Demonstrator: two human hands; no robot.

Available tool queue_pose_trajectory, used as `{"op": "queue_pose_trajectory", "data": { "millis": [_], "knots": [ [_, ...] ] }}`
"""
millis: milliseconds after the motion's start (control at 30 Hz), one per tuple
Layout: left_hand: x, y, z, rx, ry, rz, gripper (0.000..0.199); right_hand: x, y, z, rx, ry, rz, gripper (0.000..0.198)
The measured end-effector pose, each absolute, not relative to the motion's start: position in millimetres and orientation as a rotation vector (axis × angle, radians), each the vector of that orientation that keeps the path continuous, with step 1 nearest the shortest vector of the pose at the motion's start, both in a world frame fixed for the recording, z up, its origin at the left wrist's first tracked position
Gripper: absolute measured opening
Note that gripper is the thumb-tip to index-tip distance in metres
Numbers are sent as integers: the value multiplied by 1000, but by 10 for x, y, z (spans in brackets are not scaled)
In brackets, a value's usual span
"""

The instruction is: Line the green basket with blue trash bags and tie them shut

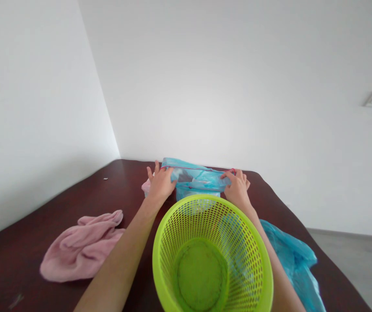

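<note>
Held blue bag (205, 175) pt hidden by grn basket (202, 273), itself cut off at btm; white bit (106, 178) nr far-L corner of table (134, 184) too tiny to ID.

Both of the person's arms are showing bare, the left forearm (125, 251) along most of its length and the right forearm (281, 279) only in part, its inner side being hidden. Each is appearing slim and smooth in outline, widening gently toward the lower edge of the view and tapering into a narrow wrist (153, 203). The left hand (161, 184) is looking bare as well, its fingers (157, 167) appearing slender; the right hand (237, 186) is likewise showing bare, with slim fingers. Finer detail on both hands is blurring.
</note>
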State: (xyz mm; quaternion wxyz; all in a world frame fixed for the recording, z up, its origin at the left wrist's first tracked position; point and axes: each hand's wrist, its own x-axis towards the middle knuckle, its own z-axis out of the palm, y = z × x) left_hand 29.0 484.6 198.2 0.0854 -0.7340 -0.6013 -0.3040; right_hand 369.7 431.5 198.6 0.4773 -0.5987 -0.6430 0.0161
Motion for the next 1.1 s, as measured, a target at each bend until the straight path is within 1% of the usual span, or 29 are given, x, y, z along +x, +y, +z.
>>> {"op": "queue_pose_trajectory", "data": {
  "millis": [33, 67, 100, 133, 167, 233, 300, 333, 433, 500, 567, 633, 667, 733, 833, 933, 967, 1033, 1067, 1100],
  "knots": [
    [291, 4835, 1991, -2224, -1774, -886, 64, 3716, 4279, 2005, -1552, -1585, -22, 41],
    [287, 4825, 2000, -2267, -1763, -870, 76, 3737, 4245, 2021, -1637, -1600, -90, 41],
    [277, 4817, 2009, -2311, -1757, -864, 81, 3759, 4213, 2033, -1710, -1613, -161, 42],
    [262, 4810, 2019, -2353, -1757, -868, 79, 3777, 4185, 2040, -1772, -1618, -226, 44],
    [244, 4803, 2030, -2385, -1769, -879, 73, 3789, 4159, 2043, -1819, -1614, -274, 45],
    [205, 4784, 2060, -2414, -1811, -898, 52, 3792, 4117, 2047, -1912, -1590, -333, 45],
    [172, 4756, 2110, -2403, -1859, -905, 38, 3777, 4086, 2064, -1957, -1569, -349, 43],
    [161, 4738, 2143, -2388, -1880, -912, 35, 3771, 4076, 2084, -1938, -1561, -343, 42],
    [154, 4681, 2267, -2351, -1895, -966, 34, 3801, 4079, 2171, -1778, -1479, -315, 40],
    [180, 4654, 2337, -2394, -1842, -1127, 33, 3853, 4125, 2219, -1615, -1373, -195, 38],
    [245, 4648, 2361, -2489, -1788, -1362, 32, 3894, 4208, 2225, -1455, -1314, 13, 37],
    [357, 4663, 2324, -2635, -1761, -1540, 33, 3889, 4308, 2177, -1337, -1343, 244, 43],
    [427, 4674, 2283, -2722, -1745, -1572, 33, 3868, 4355, 2135, -1305, -1387, 342, 48],
    [577, 4700, 2167, -2893, -1674, -1546, 33, 3804, 4424, 2028, -1263, -1496, 504, 52],
    [759, 4736, 1965, -3074, -1555, -1357, 31, 3749, 4456, 1863, -1252, -1642, 628, 40],
    [838, 4775, 1792, -3254, -1468, -1127, 16, 3814, 4469, 1755, -1310, -1675, 570, 33],
    [847, 4790, 1748, -3299, -1455, -1067, 16, 3854, 4484, 1732, -1333, -1663, 530, 28],
    [858, 4817, 1680, -3343, -1448, -997, 28, 3928, 4533, 1699, -1374, -1627, 452, 8],
    [865, 4827, 1657, -3343, -1450, -987, 29, 3953, 4562, 1684, -1391, -1613, 421, 11],
    [877, 4834, 1639, -3331, -1451, -991, 26, 3967, 4590, 1667, -1409, -1606, 398, 25]
  ]
}}
